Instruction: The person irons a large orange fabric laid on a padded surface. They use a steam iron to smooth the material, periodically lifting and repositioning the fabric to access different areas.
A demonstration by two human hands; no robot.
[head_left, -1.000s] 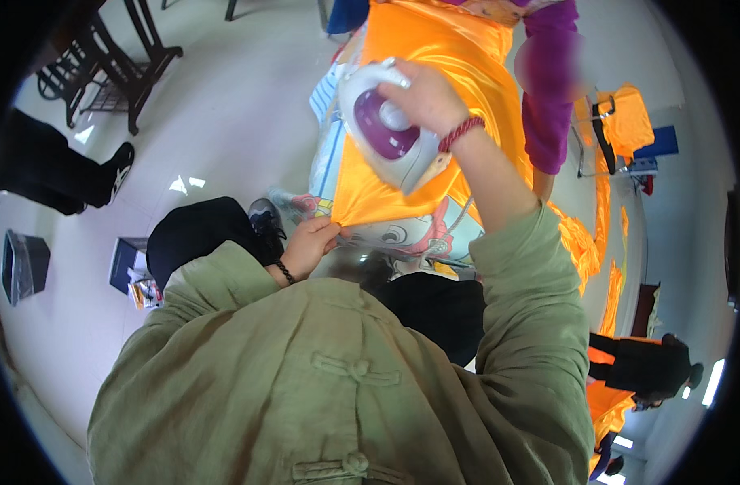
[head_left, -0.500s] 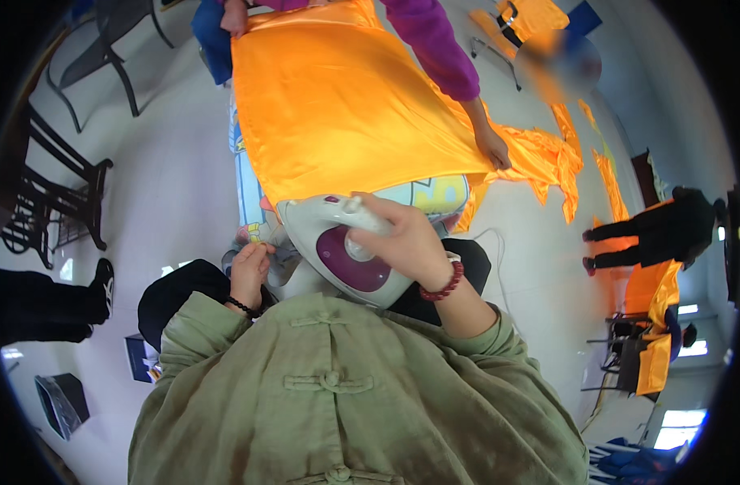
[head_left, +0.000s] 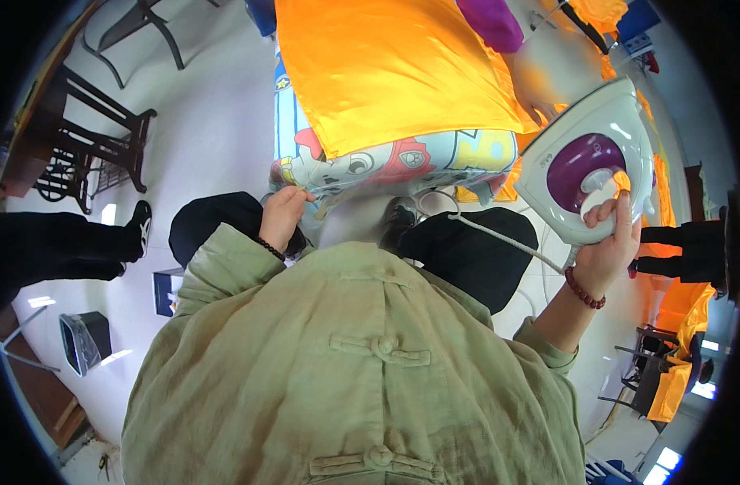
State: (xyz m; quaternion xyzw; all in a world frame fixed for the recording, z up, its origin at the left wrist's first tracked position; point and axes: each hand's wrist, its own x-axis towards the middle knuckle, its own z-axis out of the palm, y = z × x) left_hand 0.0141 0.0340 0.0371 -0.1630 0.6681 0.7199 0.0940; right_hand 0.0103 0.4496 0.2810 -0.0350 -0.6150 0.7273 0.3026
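My right hand grips the handle of a white clothes iron with a purple panel, held up tilted to the right of the ironing surface. Its grey cord trails back beside my knee. My left hand is closed in a pinch at the near left edge of a cartoon-patterned cover; what lies between its fingertips I cannot make out. A shiny orange cloth is spread over the cover. At its right side rests another person's hand, below a purple sleeve.
Dark chairs stand at the left, near a person's black-trousered legs. A lined bin is on the floor at lower left. On the right are another person in black and orange cloth draped over chairs.
The iron has been lifted off the near edge of the surface and carried right in my right hand. My left hand stays near the cover's edge. The view has shifted.
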